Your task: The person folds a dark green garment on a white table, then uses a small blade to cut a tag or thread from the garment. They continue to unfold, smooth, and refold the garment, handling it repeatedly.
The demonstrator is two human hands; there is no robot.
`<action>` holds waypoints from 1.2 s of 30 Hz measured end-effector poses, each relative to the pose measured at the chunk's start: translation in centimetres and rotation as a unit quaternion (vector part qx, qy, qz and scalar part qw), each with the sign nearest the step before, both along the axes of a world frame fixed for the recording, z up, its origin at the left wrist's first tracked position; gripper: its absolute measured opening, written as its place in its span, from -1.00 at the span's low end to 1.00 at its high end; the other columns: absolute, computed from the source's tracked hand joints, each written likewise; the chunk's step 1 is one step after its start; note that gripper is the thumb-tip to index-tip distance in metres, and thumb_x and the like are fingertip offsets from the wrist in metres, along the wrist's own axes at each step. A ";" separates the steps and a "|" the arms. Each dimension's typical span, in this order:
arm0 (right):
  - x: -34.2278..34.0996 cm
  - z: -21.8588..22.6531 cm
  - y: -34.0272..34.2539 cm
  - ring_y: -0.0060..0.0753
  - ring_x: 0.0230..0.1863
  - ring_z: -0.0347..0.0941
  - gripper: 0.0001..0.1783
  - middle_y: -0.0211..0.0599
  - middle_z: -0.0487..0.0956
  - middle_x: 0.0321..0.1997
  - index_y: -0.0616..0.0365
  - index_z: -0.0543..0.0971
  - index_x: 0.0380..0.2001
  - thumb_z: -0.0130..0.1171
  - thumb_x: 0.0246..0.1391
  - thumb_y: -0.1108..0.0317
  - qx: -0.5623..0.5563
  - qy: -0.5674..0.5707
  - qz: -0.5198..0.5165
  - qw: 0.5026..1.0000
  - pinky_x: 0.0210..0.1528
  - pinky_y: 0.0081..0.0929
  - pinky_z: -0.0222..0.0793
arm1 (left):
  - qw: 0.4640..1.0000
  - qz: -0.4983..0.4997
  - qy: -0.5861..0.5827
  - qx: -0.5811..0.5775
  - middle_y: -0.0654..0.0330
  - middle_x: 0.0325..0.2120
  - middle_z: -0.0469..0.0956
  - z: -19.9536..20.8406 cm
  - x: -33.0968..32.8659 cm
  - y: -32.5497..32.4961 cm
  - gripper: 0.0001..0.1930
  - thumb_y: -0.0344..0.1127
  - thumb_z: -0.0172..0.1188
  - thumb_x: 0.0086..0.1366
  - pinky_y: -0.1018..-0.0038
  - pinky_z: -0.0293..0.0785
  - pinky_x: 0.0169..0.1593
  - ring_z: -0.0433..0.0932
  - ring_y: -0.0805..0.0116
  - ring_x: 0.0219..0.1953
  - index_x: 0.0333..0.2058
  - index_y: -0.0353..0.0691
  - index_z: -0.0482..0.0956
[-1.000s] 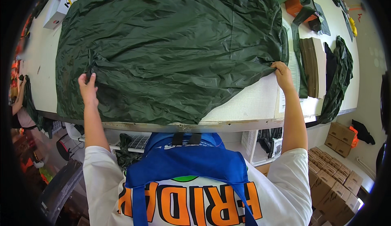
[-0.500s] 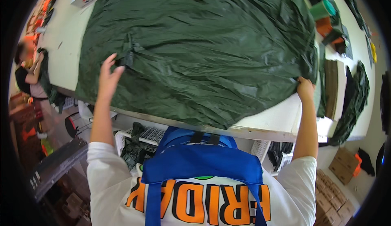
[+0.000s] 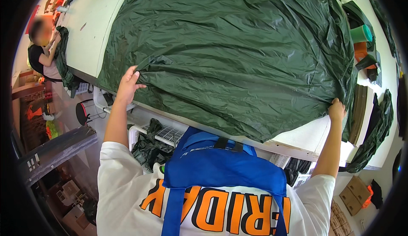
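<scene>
A big sheet of thin, shiny dark green fabric (image 3: 238, 62) lies wrinkled over the white worktable (image 3: 304, 136). My left hand (image 3: 129, 86) pinches a fold of it near the left front, between thumb and forefinger, while the other fingers stick out loosely. Long creases run rightward from that pinch. At the right front, my right hand (image 3: 337, 110) is closed on the sheet's edge, where the fabric gathers beside my fingers. The front edge of the sheet hangs slightly over the table's edge in the middle.
A green cone-shaped roll (image 3: 361, 33) and cardboard pieces (image 3: 361, 113) stand at the right, with more dark green fabric (image 3: 378, 134). Baskets with dark fabric (image 3: 153, 144) sit below the table. Another person (image 3: 44, 53) handles fabric at the far left.
My left hand has come down onto the fabric and now pinches it, drawing creases across. The right hand still holds the edge. The view has shifted, so the table appears lower and farther right.
</scene>
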State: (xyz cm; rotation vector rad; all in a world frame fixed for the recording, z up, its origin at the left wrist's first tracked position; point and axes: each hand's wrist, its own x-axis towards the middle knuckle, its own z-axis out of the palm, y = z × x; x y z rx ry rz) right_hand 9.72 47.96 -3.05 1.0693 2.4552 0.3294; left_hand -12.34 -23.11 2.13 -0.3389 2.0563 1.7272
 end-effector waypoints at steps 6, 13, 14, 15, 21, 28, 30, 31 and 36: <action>-2.3 1.0 -21.7 -0.05 0.01 0.34 -0.48 -0.23 0.51 -0.10 0.10 0.49 -0.10 0.14 -0.29 0.55 -0.211 0.472 0.288 0.806 0.08 -0.14 0.17 | 0.932 -0.213 0.057 -0.287 0.08 -0.39 0.60 -1.0 0.7 -1.3 -0.57 -0.05 0.16 0.24 0.39 0.41 -0.20 0.49 0.36 -0.37 -0.18 -0.39 0.53; 0.1 -0.8 -30.4 0.00 0.42 -0.13 -0.23 -0.30 0.10 0.40 -0.27 0.35 0.21 0.25 -0.13 -0.10 -0.253 0.208 0.366 0.871 0.35 0.23 -0.34 | 0.935 -0.181 -0.012 -0.304 -0.06 -0.37 0.58 -0.1 0.6 -4.4 -0.69 -0.28 0.03 0.21 0.35 0.43 -0.15 0.56 0.17 -0.31 -0.09 -0.25 0.43; 0.2 -1.0 -30.4 0.00 0.42 -0.14 -0.25 -0.31 0.09 0.40 -0.29 0.35 0.21 0.23 -0.12 -0.10 -0.250 0.203 0.377 0.868 0.35 0.24 -0.35 | 0.965 -0.119 -0.006 -0.235 -0.05 -0.33 0.58 0.1 0.5 -4.1 -0.69 -0.29 0.02 0.20 0.36 0.43 -0.13 0.56 0.17 -0.30 -0.07 -0.21 0.44; 0.2 -1.2 -30.4 0.00 0.42 -0.14 -0.26 -0.33 0.09 0.40 -0.30 0.34 0.21 0.21 -0.10 -0.11 -0.247 0.197 0.390 0.865 0.35 0.25 -0.36 | 0.985 -0.055 -0.001 -0.163 -0.04 -0.28 0.58 0.5 0.5 -3.3 -0.68 -0.30 0.02 0.20 0.36 0.43 -0.11 0.55 0.16 -0.28 -0.06 -0.17 0.44; 0.1 -1.0 -30.6 0.05 0.42 -0.13 -0.31 -0.25 0.11 0.39 -0.23 0.35 0.20 0.18 -0.07 -0.02 -0.245 0.185 0.412 0.858 0.35 0.25 -0.38 | 0.892 -0.277 0.115 -0.339 0.18 -0.39 0.56 -0.1 -4.3 1.9 -0.71 -0.47 0.03 0.13 0.52 0.41 -0.23 0.52 0.39 -0.32 -0.13 -0.17 0.51; 0.1 -0.8 -30.8 0.09 0.40 -0.10 -0.30 -0.16 0.09 0.39 -0.16 0.35 0.19 0.16 -0.06 -0.02 -0.250 0.176 0.438 0.845 0.35 0.21 -0.30 | 0.990 0.028 0.012 -0.136 0.26 -0.45 0.46 -3.0 -6.2 -0.6 -0.67 -0.46 0.00 0.18 0.57 0.24 -0.52 0.37 0.55 -0.49 -0.06 -0.21 0.49; 0.4 -1.0 -30.5 0.10 0.38 -0.08 -0.29 -0.10 0.07 0.39 -0.13 0.34 0.20 0.18 -0.07 -0.01 -0.254 0.200 0.415 0.851 0.35 0.17 -0.26 | 0.977 0.052 0.080 -0.193 0.16 -0.31 0.52 -1.5 -4.1 1.2 -0.63 -0.30 0.10 0.27 0.48 0.40 -0.36 0.45 0.39 -0.43 0.05 -0.18 0.39; 0.6 -1.6 -30.4 0.10 0.35 -0.02 -0.25 -0.06 0.08 0.39 -0.12 0.33 0.21 0.22 -0.10 -0.03 -0.234 0.224 0.389 0.862 0.32 0.06 -0.14 | 0.949 0.032 0.148 -0.277 0.14 -0.29 0.53 -2.4 -2.9 0.7 -0.66 -0.31 0.10 0.27 0.46 0.41 -0.34 0.48 0.35 -0.41 0.02 -0.18 0.40; -1.3 -1.8 -30.7 0.02 0.21 0.13 -0.31 -0.10 -0.04 0.44 -0.10 0.25 0.27 0.10 0.06 0.08 -0.180 0.292 0.212 0.915 0.18 -0.07 0.02 | 0.911 -0.002 0.241 -0.334 -0.01 -0.40 0.57 -3.8 1.7 1.3 -0.85 -0.36 0.07 0.28 0.31 0.45 -0.25 0.57 0.11 -0.34 -0.21 -0.24 0.47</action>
